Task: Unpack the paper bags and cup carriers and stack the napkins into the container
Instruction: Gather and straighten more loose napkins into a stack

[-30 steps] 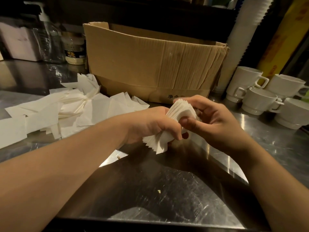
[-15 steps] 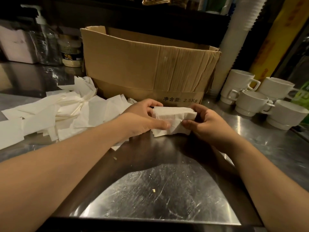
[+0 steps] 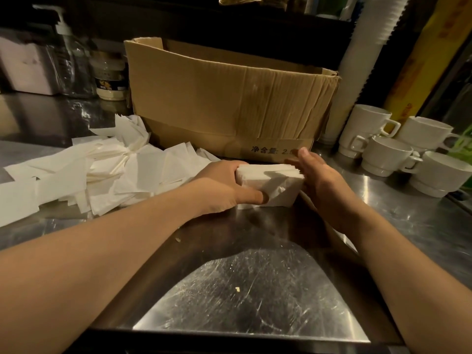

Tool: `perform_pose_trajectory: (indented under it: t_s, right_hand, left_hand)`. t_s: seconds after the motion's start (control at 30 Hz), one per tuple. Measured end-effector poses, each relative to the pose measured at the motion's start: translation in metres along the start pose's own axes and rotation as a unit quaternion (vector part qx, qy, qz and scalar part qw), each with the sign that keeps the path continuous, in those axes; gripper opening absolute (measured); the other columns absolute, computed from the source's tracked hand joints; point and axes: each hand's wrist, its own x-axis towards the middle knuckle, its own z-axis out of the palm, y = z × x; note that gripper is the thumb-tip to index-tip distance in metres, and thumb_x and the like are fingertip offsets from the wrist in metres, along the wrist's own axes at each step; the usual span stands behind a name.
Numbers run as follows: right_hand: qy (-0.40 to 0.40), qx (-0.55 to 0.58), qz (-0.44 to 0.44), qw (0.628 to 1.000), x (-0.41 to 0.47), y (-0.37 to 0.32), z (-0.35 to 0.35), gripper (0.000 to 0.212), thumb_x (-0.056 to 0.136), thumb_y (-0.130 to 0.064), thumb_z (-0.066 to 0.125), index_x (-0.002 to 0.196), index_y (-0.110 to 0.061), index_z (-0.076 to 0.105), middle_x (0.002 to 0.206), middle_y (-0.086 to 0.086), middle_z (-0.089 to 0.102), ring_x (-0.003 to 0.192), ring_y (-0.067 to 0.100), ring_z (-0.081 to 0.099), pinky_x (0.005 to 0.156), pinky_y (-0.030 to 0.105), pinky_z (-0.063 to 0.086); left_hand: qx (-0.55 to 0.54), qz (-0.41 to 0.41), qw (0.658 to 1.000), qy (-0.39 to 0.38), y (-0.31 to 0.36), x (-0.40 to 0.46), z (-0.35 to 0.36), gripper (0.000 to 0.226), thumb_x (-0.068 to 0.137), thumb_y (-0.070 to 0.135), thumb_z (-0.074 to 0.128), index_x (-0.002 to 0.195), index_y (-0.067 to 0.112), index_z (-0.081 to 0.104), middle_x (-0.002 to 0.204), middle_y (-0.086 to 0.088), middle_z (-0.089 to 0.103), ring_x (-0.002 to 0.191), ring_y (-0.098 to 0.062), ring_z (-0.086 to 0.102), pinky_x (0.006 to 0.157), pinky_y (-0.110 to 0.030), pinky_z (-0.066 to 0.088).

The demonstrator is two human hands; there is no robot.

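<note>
A squared stack of white napkins (image 3: 270, 185) stands on the steel counter (image 3: 250, 290), just in front of the cardboard box (image 3: 224, 103). My left hand (image 3: 222, 187) grips the stack's left side, thumb along its front face and fingers behind it. My right hand (image 3: 321, 180) presses flat against the stack's right side with straight fingers. A loose heap of white napkins (image 3: 97, 172) lies spread on the counter to the left.
Several white mugs (image 3: 398, 152) are stacked at the right. A tall sleeve of white cups (image 3: 362, 62) leans behind the box. A pump bottle (image 3: 69, 57), a small jar (image 3: 111, 80) and a white container (image 3: 25, 65) stand at the back left.
The napkin stack was held fanned and tilted in both hands above the counter. It now stands squared on the counter nearer the box, and my right hand has gone from pinching to pressing flat.
</note>
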Motion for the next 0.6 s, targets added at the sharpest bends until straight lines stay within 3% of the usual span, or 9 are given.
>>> perform_pose_trajectory:
  t_s: [0.07,0.13,0.2,0.23,0.3,0.37,0.47,0.6]
  right_hand:
    - [-0.008,0.039,0.023,0.999,0.0,0.003,0.002,0.094,0.079,-0.077,0.049,0.158,-0.031,0.03,0.157,-0.004,0.043,0.142,0.015,0.044,0.109,0.03,0.041]
    - [-0.041,0.042,0.048,0.997,-0.002,0.005,0.008,0.097,0.067,-0.09,0.052,0.152,-0.05,0.03,0.152,-0.006,0.047,0.131,0.016,0.055,0.093,0.031,0.055]
    - [-0.057,0.006,0.035,0.998,-0.001,0.008,0.009,0.111,0.054,-0.1,0.057,0.152,-0.055,0.028,0.158,-0.007,0.039,0.139,0.019,0.046,0.106,0.044,0.05]
    - [-0.057,-0.013,0.019,0.998,0.0,0.009,0.009,0.116,0.052,-0.1,0.057,0.154,-0.054,0.025,0.162,-0.008,0.034,0.144,0.016,0.038,0.114,0.042,0.042]
    - [-0.058,-0.069,-0.016,0.996,0.0,0.005,0.007,0.123,0.053,-0.096,0.059,0.158,-0.046,0.018,0.158,-0.009,0.034,0.135,0.003,0.039,0.103,0.018,0.041]
    - [-0.07,-0.134,-0.052,0.987,-0.001,0.002,0.004,0.129,0.053,-0.089,0.072,0.159,-0.041,0.017,0.145,-0.015,0.038,0.122,-0.004,0.045,0.089,0.006,0.04]
    - [-0.09,-0.166,-0.06,0.98,-0.002,0.0,0.001,0.111,0.064,-0.053,0.09,0.155,-0.038,0.028,0.134,-0.02,0.045,0.112,-0.005,0.052,0.09,0.006,0.044]
    - [-0.06,-0.183,-0.077,0.978,0.0,-0.001,-0.003,0.055,0.069,-0.025,0.087,0.119,-0.03,0.065,0.107,-0.012,0.071,0.098,0.004,0.069,0.081,0.016,0.055]
  left_hand:
    - [-0.003,0.007,1.0,-0.006,-0.001,0.0,0.001,0.058,0.074,0.047,0.088,0.126,0.04,0.062,0.106,0.019,0.069,0.101,-0.007,0.062,0.088,-0.029,0.052]
    - [-0.003,0.012,1.0,-0.014,-0.002,0.0,0.001,0.062,0.074,0.043,0.09,0.129,0.039,0.061,0.109,0.018,0.068,0.103,-0.008,0.061,0.091,-0.03,0.051]
    - [-0.008,0.018,1.0,-0.015,-0.003,0.001,0.001,0.06,0.074,0.04,0.091,0.127,0.039,0.063,0.109,0.018,0.069,0.104,-0.007,0.061,0.092,-0.029,0.051]
    - [-0.01,0.02,1.0,-0.015,-0.004,0.002,0.001,0.057,0.075,0.042,0.09,0.125,0.039,0.064,0.109,0.018,0.07,0.105,-0.006,0.062,0.093,-0.028,0.051]
    - [-0.007,0.021,1.0,-0.015,-0.004,0.002,0.002,0.053,0.076,0.046,0.088,0.124,0.039,0.065,0.109,0.019,0.07,0.106,-0.007,0.062,0.095,-0.029,0.051]
    - [0.004,0.018,1.0,-0.018,-0.004,0.002,0.002,0.052,0.078,0.048,0.087,0.124,0.039,0.065,0.108,0.02,0.07,0.105,-0.007,0.062,0.096,-0.031,0.052]
    - [0.023,0.009,0.999,-0.025,-0.003,0.002,0.0,0.046,0.081,0.049,0.083,0.121,0.038,0.064,0.109,0.017,0.07,0.104,-0.009,0.062,0.098,-0.036,0.052]
    - [-0.006,0.003,1.0,-0.026,-0.003,0.0,-0.003,0.041,0.08,0.048,0.084,0.116,0.037,0.069,0.105,0.017,0.073,0.103,-0.008,0.065,0.1,-0.038,0.053]
